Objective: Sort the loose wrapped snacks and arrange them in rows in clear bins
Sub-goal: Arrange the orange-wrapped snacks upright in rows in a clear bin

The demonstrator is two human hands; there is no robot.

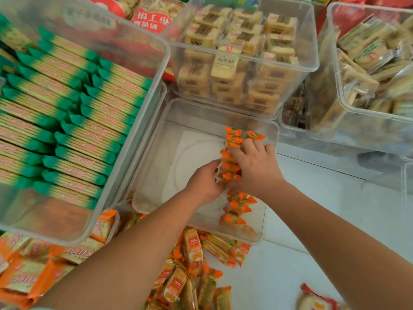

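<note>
**White floor, clear bins crowded round**

Centre clear bin (pixel 190 151): one row of orange-wrapped snacks (pixel 240 204) along its right side. Left hand (pixel 204 182) pinches the row's flank; right hand (pixel 257 166) fingers curl over it. Loose orange packets (pixel 192 276) heaped just outside.

Red bag (pixel 152 21) printed with white characters at the top edge, second red bag (pixel 107 5) just left of it, red packaging (pixel 357 16) far to its right, white surface (pixel 312 253) well below it.

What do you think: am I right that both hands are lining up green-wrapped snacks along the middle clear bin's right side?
The head view shows orange-wrapped snacks, not green; the left hand and right hand line them up along the right side of the middle clear bin.
</note>
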